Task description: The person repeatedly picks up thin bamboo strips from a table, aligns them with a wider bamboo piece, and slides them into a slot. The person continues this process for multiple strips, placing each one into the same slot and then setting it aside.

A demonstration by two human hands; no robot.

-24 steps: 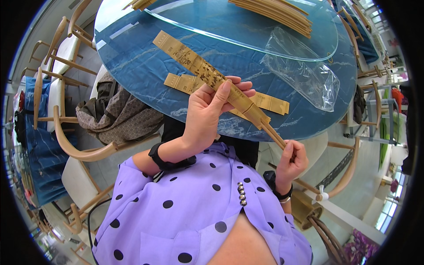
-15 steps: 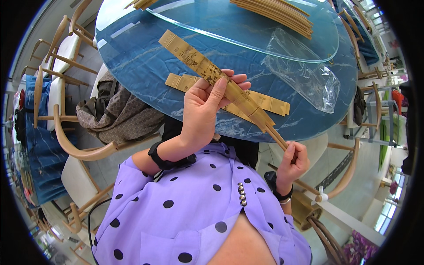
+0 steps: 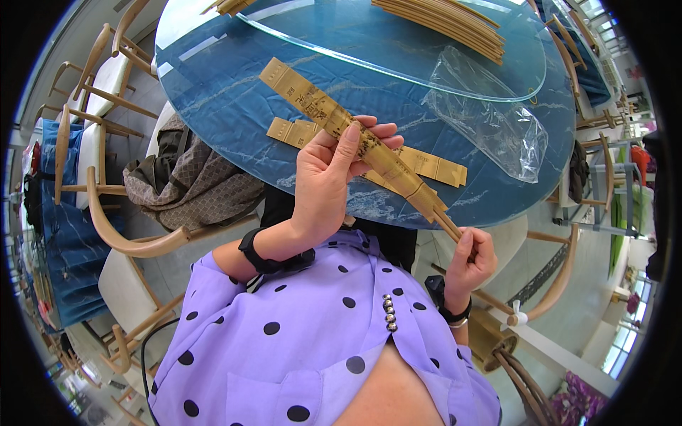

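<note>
My left hand [image 3: 332,167] pinches a long gold paper chopstick sleeve [image 3: 310,99] between thumb and fingers, above the table's near edge. Out of the sleeve's lower right end stick the ends of a pair of wooden chopsticks [image 3: 446,224]. My right hand [image 3: 472,263] grips those ends, its fingers closed. The rest of the chopsticks is hidden inside the sleeve. Beneath my left hand, other gold sleeves [image 3: 430,166] lie crossed on the blue table, partly covered by my hand and the held sleeve.
A glass turntable [image 3: 398,78] rests on the round blue table [image 3: 213,106]. On it lie a stack of wooden chopsticks [image 3: 447,28] and, farther left, some gold sleeves [image 3: 231,6]. A crumpled clear plastic bag [image 3: 490,121] lies at the right. A wooden chair [image 3: 135,245] with a patterned bag [image 3: 195,174] stands left.
The sleeve has slid down toward my right hand, so less of the chopsticks shows. My left hand has hardly moved, and my right hand keeps its place.
</note>
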